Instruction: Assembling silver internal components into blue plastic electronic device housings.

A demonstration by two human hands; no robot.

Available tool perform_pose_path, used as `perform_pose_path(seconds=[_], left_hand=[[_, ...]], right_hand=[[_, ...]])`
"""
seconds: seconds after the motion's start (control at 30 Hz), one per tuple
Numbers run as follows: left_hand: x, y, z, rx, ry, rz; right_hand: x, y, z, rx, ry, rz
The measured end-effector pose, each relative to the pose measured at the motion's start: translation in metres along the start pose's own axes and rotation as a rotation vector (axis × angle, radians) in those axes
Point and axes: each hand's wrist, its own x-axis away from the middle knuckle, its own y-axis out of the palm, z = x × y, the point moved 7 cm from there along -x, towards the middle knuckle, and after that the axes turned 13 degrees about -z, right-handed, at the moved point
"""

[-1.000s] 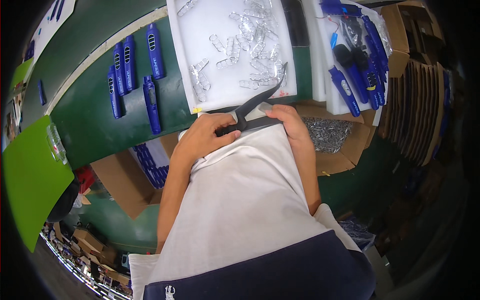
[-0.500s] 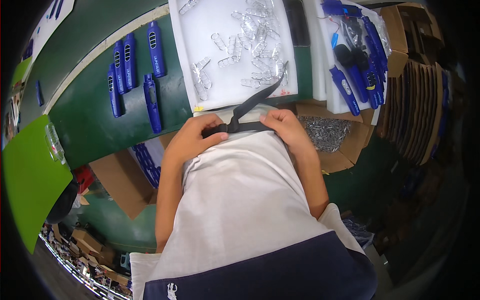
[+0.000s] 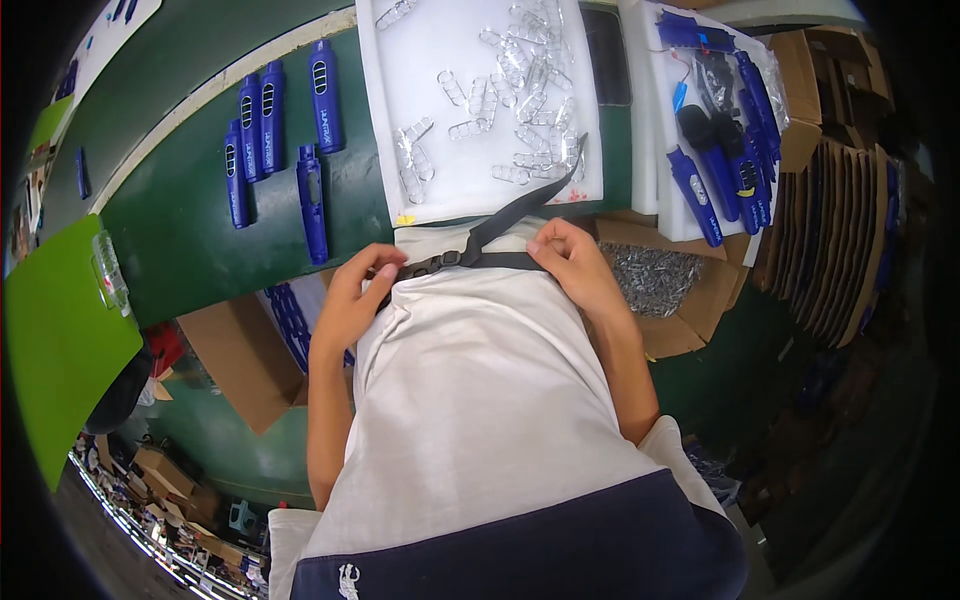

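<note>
A black waist strap [image 3: 500, 260] runs across the front of my white shirt, with a black buckle [image 3: 450, 258] near its middle. From the buckle its loose tail [image 3: 525, 206] slants up to the right, over the edge of the white foam tray. My left hand [image 3: 352, 300] is at the strap's left part, thumb and fingertips closed loosely on it. On the other side, my right hand [image 3: 580, 270] pinches the strap between thumb and fingers. Nothing covers the buckle between my two hands.
Clear plastic pieces [image 3: 520, 90] lie on the white foam tray [image 3: 425, 205]. Blue casings [image 3: 325, 95] rest on the green table [image 3: 160, 240] at left. At right are blue microphone-shaped parts [image 3: 705, 140] and a carton of small metal parts [image 3: 650, 280]. An open carton [image 3: 240, 350] stands below the table.
My left hand has moved left along the strap, away from the buckle, which now shows uncovered. My right hand stays at the strap's right part. The view has shifted slightly.
</note>
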Motion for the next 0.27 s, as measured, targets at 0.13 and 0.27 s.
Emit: perform_pose_path(seconds=[0.13,0.27], left_hand=[[0.068,-0.018,-0.06,0.106,0.021,0.374],[0.138,0.01,-0.178,0.154,-0.039,0.625]], right_hand=[[0.028,-0.009,-0.002,0.025,-0.063,0.096],[0.057,-0.022,0.015,0.406,-0.143,0.236]])
